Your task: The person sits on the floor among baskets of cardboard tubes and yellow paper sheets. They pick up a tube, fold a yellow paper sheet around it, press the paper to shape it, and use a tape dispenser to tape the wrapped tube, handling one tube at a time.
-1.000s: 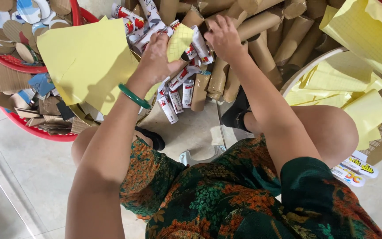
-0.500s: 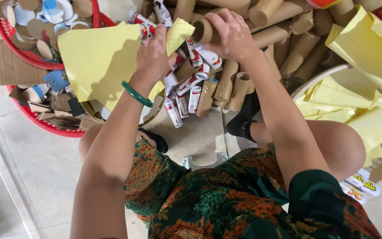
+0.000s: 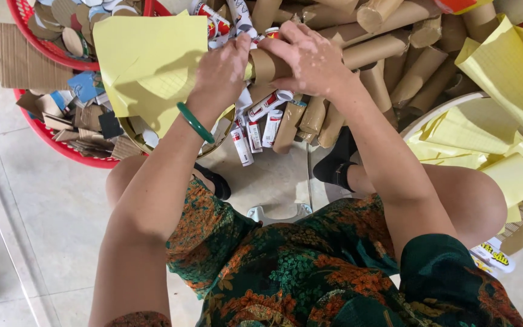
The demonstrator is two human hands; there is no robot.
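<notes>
Now both hands (image 3: 273, 63) clasp cardboard tube (image 3: 267, 65), nearer

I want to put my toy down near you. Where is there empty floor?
Bare pale floor tile lies left of the knee, below the red plastic basket. A smaller patch sits between the feet, under the brown cardboard tubes. It is crowded above, where the left hand and right hand grip one tube, and right, by yellow paper sheets.

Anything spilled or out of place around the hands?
Yes. Small red-and-white tubes lie scattered past the pile's edge onto the floor, below the left hand. Both hands, the right hand too, rest on one brown cardboard tube.
</notes>
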